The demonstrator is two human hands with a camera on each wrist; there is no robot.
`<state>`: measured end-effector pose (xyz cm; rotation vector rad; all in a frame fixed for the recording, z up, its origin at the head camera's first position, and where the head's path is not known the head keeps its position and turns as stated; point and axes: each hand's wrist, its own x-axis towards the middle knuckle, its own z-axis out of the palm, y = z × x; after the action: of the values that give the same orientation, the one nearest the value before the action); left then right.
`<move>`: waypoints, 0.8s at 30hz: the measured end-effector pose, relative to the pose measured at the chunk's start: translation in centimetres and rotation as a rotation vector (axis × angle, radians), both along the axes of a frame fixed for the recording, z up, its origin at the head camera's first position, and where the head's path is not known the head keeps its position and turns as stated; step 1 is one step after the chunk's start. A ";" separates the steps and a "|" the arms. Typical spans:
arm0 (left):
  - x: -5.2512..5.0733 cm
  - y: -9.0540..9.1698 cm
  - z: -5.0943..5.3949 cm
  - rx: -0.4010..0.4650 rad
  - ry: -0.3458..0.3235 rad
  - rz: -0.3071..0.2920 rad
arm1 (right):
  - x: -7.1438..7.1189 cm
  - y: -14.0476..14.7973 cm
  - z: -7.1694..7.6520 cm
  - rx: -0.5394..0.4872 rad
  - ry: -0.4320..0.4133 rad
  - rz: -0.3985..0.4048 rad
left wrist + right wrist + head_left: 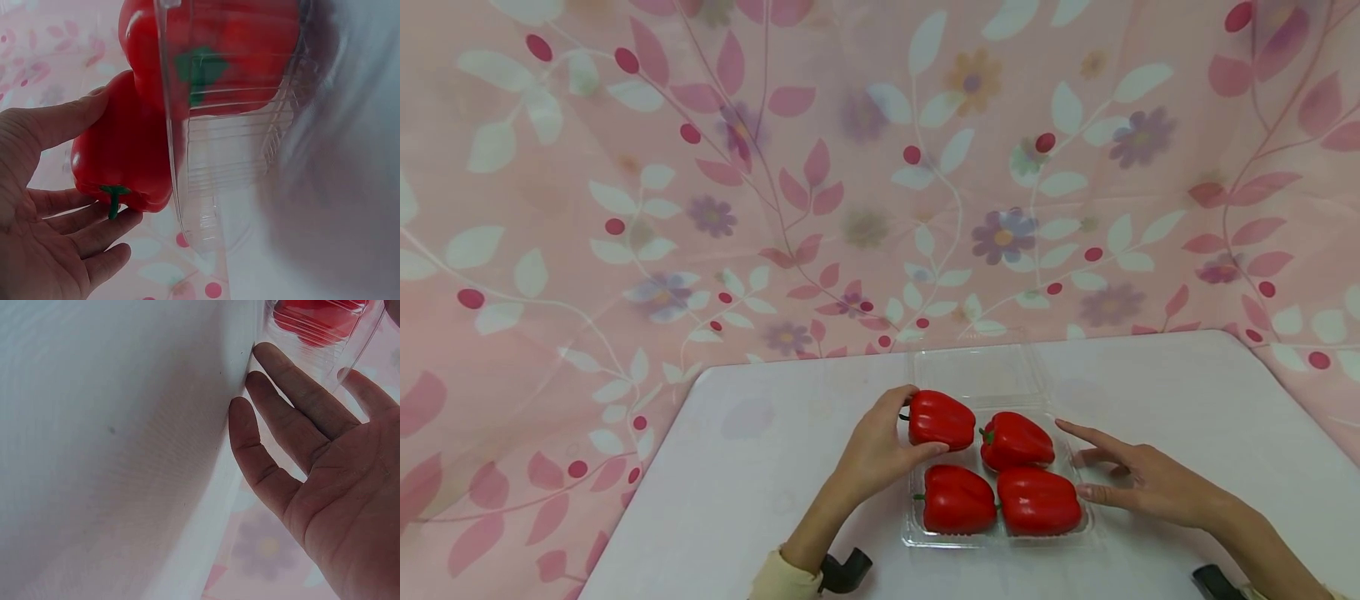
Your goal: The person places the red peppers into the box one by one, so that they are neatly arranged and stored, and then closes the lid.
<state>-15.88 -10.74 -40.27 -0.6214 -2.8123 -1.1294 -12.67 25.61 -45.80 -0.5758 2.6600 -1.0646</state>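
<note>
My left hand (880, 446) grips a red bell pepper (942, 420) by its sides, thumb in front and fingers behind. In the left wrist view this bell pepper (122, 147) shows its green stem and sits at the rim of a clear plastic clamshell box (943, 540). Three more red bell peppers lie in the box: one at back right (1018, 442), one at front left (958, 500), one at front right (1039, 502). My right hand (1150, 483) rests beside the box's right side, fingers loosely spread and holding nothing. Its fingertips (240, 409) meet the white tabletop.
The clear lid (977, 372) lies folded back behind the box on the white table (760, 467). A pink floral cloth (850, 183) hangs behind the table's far edge. Black straps or mounts (846, 572) sit at both wrists.
</note>
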 end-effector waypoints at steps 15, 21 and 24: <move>0.4 1.3 -0.4 -0.051 0.033 -0.006 | 0.0 0.2 -0.3 -0.026 0.020 0.031; 0.5 1.5 -0.4 -0.062 0.041 0.006 | 0.0 0.2 -0.1 -0.026 0.014 0.032; 0.6 1.7 -0.4 -0.064 0.039 0.018 | 0.0 0.1 -0.1 -0.025 0.016 0.032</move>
<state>-15.28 -9.07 -40.69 -0.6141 -2.8247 -1.0161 -12.64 25.76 -45.87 -0.6328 2.6453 -1.0904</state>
